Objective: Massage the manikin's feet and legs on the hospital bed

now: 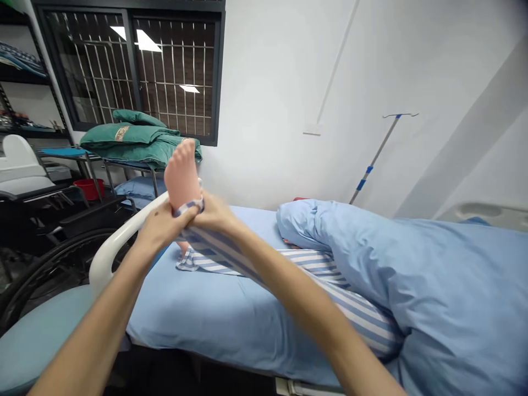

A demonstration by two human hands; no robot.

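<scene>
A bare foot (180, 173) points up at the foot end of the bed, its leg lifted at a slant above the sheet. Blue-and-white striped trousers (358, 313) cover that leg. Around the ankle, at the trouser cuff, my left hand (161, 224) is closed from the near side. My right hand (211, 213) is closed on the same ankle from the other side, slightly blurred. The second striped leg (264, 259) lies on the mattress behind, its foot mostly hidden by my hands. A light blue quilt (383, 264) covers the upper part of both legs.
The bed's white footboard (103, 264) rises just left of the leg. A wheelchair (37, 258) stands beyond it, with a pale green seat (49, 335) nearer. Green folded bedding (127, 140) is under the window. An IV pole (373, 159) stands behind the bed.
</scene>
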